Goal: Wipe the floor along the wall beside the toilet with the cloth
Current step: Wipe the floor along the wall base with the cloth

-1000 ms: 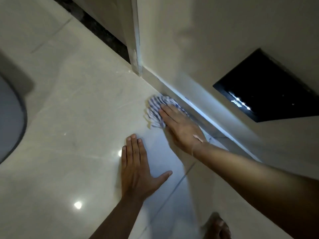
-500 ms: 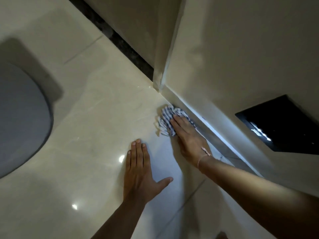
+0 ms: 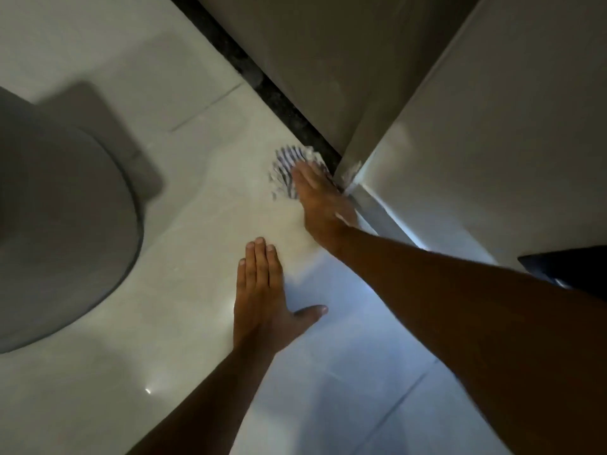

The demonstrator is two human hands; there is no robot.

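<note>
A striped white and dark cloth [image 3: 285, 169] lies crumpled on the pale glossy floor tiles [image 3: 184, 310], right at the foot of the wall corner [image 3: 352, 169]. My right hand [image 3: 320, 198] presses flat on the cloth's near part, fingers pointing away from me, its outer edge against the skirting. My left hand [image 3: 262, 300] rests palm down on the floor nearer to me, fingers together, thumb spread, holding nothing. The toilet [image 3: 56, 224] is at the left, grey and rounded.
The beige wall [image 3: 476, 152] runs along the right with a light skirting [image 3: 387, 218]. A dark threshold strip [image 3: 262, 83] runs diagonally behind the corner. A black panel [image 3: 565, 267] sits on the wall at far right.
My right hand has slid the cloth forward along the skirting to the wall corner. My left hand has stayed planted on the floor. The view has shifted, bringing more of the toilet in.
</note>
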